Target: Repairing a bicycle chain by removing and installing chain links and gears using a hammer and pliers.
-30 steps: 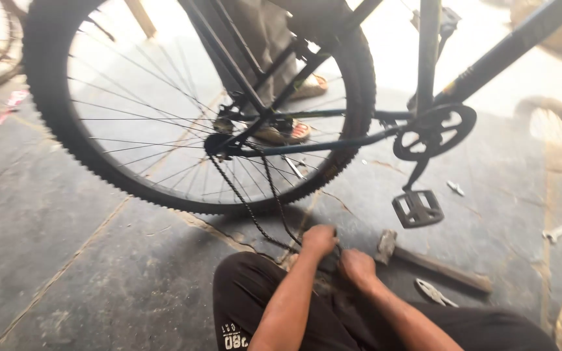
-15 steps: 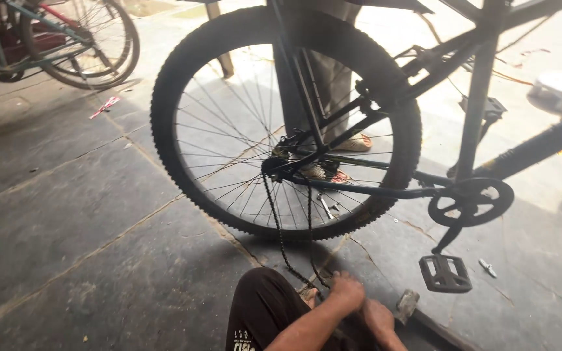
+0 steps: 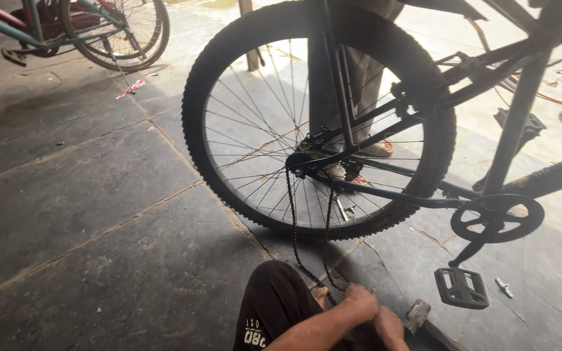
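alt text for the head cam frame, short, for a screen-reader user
Seen from above, a person's two hands, left hand and right hand, are close together low on a stone floor, at the bottom of a loose bicycle chain hanging from the rear wheel of a black bicycle. A hammer head lies beside the hands, a pedal hangs nearby, and another person's sandalled feet stand behind the wheel.

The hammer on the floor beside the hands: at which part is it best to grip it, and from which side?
Probably the handle. Only the hammer's grey head shows clearly, beside the right hand; the handle seems to run right along the floor and out of view. Come from above on the right, clear of the loose chain.
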